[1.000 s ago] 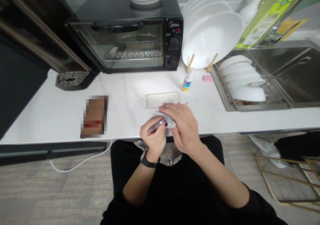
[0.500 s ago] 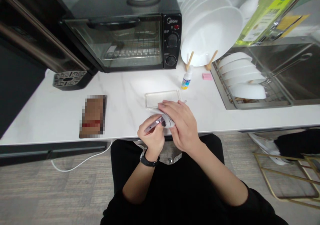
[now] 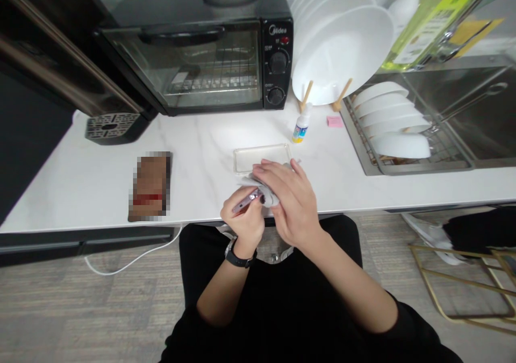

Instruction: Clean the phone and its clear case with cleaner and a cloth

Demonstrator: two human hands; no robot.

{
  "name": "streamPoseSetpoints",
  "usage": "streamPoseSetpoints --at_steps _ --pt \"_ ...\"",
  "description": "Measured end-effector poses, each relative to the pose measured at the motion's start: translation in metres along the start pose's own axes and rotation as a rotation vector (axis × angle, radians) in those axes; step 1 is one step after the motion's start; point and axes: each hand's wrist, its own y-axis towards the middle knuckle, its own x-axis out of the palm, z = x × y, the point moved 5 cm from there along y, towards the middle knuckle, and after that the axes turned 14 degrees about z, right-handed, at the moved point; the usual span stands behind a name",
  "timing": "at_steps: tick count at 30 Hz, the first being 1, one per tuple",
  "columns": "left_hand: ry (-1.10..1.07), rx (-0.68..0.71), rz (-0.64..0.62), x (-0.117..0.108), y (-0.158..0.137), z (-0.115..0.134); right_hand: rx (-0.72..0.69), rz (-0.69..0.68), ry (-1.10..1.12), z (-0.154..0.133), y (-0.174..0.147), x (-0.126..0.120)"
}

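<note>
Near the counter's front edge, my left hand [image 3: 245, 218] is closed round a phone [image 3: 246, 202] seen edge-on, its purplish rim showing. My right hand [image 3: 293, 204] presses a grey cloth [image 3: 269, 195] around the phone's far end, which is hidden by cloth and fingers. Just beyond my hands, a clear phone case [image 3: 262, 156] lies flat on the white counter [image 3: 201, 164]. A small white spray bottle [image 3: 300, 125] with a blue and yellow label stands behind it to the right.
A black toaster oven [image 3: 201, 65] stands at the back, beside upright white plates [image 3: 342, 57]. White bowls [image 3: 399, 121] sit in a rack over the sink [image 3: 492, 116] on the right. A pixelated flat item [image 3: 149, 186] lies left. A pink block [image 3: 334, 121] is near the plates.
Both hands stay in nearly the same place. The right hand with the cloth has shifted very slightly along the phone; its index finger looks a little more raised.
</note>
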Motion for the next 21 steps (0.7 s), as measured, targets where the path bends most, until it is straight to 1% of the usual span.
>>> streamPoseSetpoints --at_steps 3,5,7,11,13,15,18,19,21 --pt "-0.08 -0.091 -0.065 0.006 -0.002 -0.002 0.082 0.007 -0.086 0.035 -0.006 -0.01" --pt "-0.104 -0.127 -0.097 0.009 -0.003 -0.001 0.141 0.026 -0.12 0.049 -0.009 -0.016" --pt "-0.08 -0.115 -0.105 0.009 -0.004 -0.001 0.143 0.028 -0.099 0.041 -0.008 -0.016" --pt "0.003 -0.02 -0.05 0.001 -0.004 -0.002 0.071 -0.007 0.008 -0.004 0.0 -0.007" --pt "0.022 -0.002 -0.021 -0.003 -0.003 -0.003 0.024 -0.034 0.024 -0.011 0.001 -0.005" --pt "0.013 -0.037 -0.04 -0.002 -0.002 -0.005 0.013 -0.051 -0.018 0.003 -0.003 -0.007" --pt "-0.026 -0.112 -0.076 0.004 -0.002 -0.004 0.074 -0.047 -0.116 0.035 -0.01 -0.016" --pt "-0.026 -0.126 -0.078 0.006 -0.002 -0.004 0.09 -0.046 -0.133 0.041 -0.012 -0.018" --pt "0.006 -0.118 -0.077 0.008 -0.001 -0.002 0.089 -0.061 -0.125 0.037 -0.012 -0.017"
